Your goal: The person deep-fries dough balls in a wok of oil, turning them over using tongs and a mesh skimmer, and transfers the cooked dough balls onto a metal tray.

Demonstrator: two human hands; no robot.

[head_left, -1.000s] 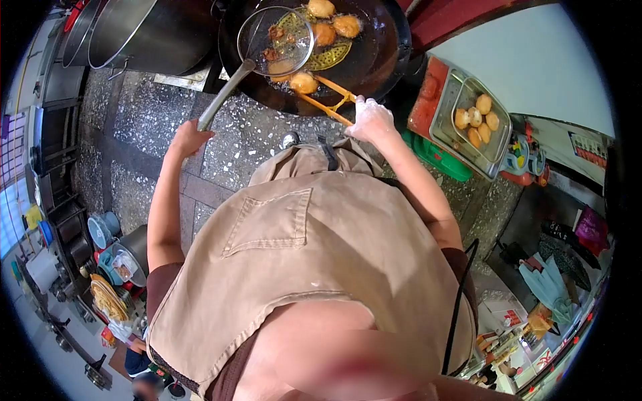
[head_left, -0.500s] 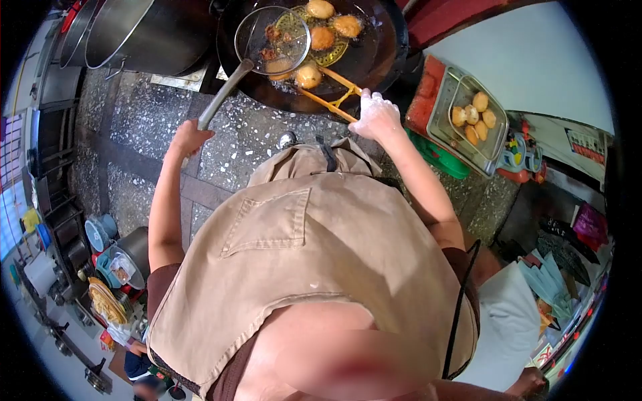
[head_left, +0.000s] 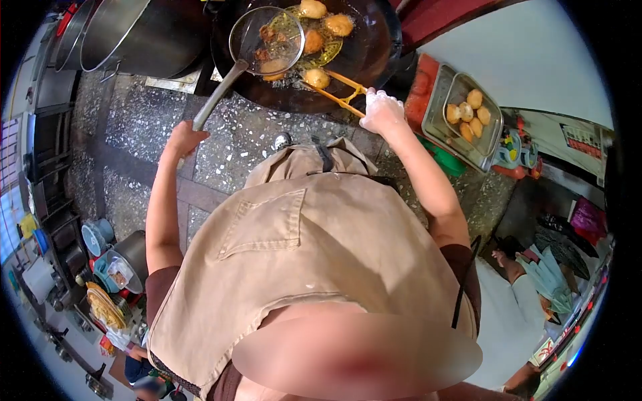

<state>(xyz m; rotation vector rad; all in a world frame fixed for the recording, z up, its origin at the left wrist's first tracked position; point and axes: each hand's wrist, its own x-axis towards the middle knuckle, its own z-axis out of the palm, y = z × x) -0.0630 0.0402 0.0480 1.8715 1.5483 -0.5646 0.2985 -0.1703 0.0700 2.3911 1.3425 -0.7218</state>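
Note:
My left hand (head_left: 182, 140) is closed around the metal handle of a round mesh strainer (head_left: 224, 92). The strainer is over the left side of a dark wok (head_left: 371, 57), with small browned bits in its mesh. In my right hand (head_left: 383, 112), which has white powder on it, are wooden tongs (head_left: 356, 101) bound with yellow bands. Their tips are at a pale golden fried ball (head_left: 316, 78) near the wok's front edge; whether they grip it, I cannot tell. Several browner fried pieces (head_left: 338, 25) lie in bubbling oil, near a yellow perforated disc (head_left: 328, 53).
Right of the wok, a metal tray (head_left: 496, 144) holds several fried balls (head_left: 475, 99). Large dark pots (head_left: 144, 40) stand at the left. Another person's hand (head_left: 509, 266) shows at lower right. A partly visible person (head_left: 137, 367) is at lower left.
The tongs' tips have drawn closer together at the pale ball, which has shifted slightly right relative to the other pieces. The strainer stays over the wok. Another person's hand appears at lower right.

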